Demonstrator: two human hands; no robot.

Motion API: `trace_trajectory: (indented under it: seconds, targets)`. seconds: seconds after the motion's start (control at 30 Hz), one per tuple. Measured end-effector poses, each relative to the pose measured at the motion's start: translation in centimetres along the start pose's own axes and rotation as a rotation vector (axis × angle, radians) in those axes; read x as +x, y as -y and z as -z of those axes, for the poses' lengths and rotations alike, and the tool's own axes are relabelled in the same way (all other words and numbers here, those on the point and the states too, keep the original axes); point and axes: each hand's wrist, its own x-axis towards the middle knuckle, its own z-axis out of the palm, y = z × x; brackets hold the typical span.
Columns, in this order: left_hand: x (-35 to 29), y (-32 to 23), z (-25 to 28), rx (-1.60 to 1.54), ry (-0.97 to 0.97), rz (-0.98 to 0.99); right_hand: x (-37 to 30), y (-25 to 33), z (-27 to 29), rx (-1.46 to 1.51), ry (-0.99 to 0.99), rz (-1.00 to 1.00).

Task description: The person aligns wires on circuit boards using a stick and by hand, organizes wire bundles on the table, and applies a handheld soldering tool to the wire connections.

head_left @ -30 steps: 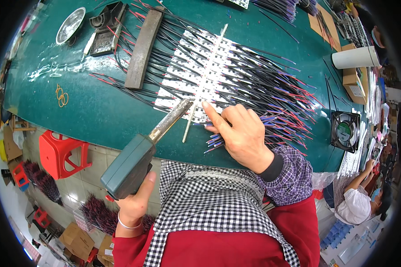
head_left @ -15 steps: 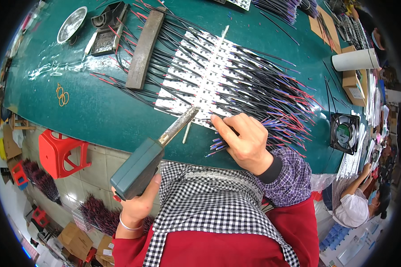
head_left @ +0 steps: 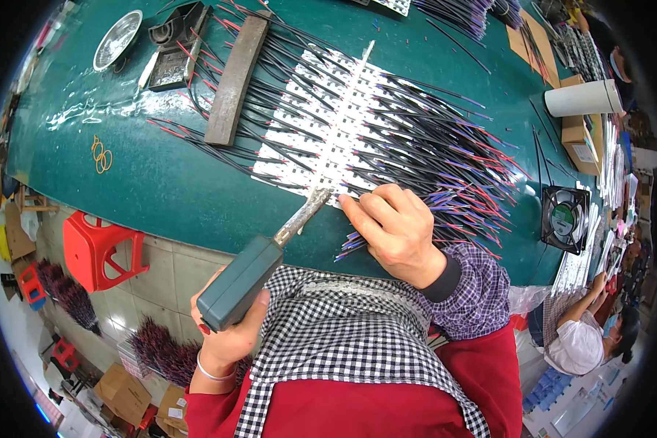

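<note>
My left hand (head_left: 230,325) is wrapped round the handle of a dark green soldering gun (head_left: 242,281) with a thick, stained metal tip. That tip meets the near edge of a white circuit board panel (head_left: 288,142) with rows of small black parts. Close to the right of the tip, my right hand (head_left: 400,232) points its index finger at the panel's edge. Its other fingers are curled, and what they hold is hidden. Many black wires (head_left: 423,142) with red and blue ends fan out across the panel. A thin pale strip (head_left: 347,109) lies lengthwise over the middle.
A grey metal bar (head_left: 237,80) weighs down the wires on the left. Beyond it are a black tray (head_left: 171,69), a metal dish (head_left: 118,40) and rubber bands (head_left: 102,157). A fan (head_left: 564,219) stands at the right edge. A red stool (head_left: 98,252) is left of the table.
The soldering gun has shifted slightly right and toward me, its tip now at the panel's near edge. My right hand has moved a little left, bringing its index finger closer to the tip.
</note>
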Motion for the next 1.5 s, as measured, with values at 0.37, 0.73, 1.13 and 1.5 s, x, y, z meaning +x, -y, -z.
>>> trace_trajectory:
  seconds: [0.37, 0.73, 1.13, 1.5]
  targets:
    - [0.2, -0.6, 0.3, 0.023, 0.088, 0.024, -0.2, -0.1, -0.1, 0.032, 0.004, -0.009]
    - [-0.9, -0.2, 0.2, -0.025, -0.038, 0.054, -0.1, 0.0, 0.1, 0.041, 0.020, -0.013]
    - [-0.5, 0.0, 0.1, -0.002, -0.006, -0.044, -0.2, -0.2, 0.0, 0.099, 0.008, -0.028]
    - [0.0, -0.3, -0.1, 0.070, 0.050, -0.088, -0.1, 0.2, -0.1, 0.100, -0.011, -0.054]
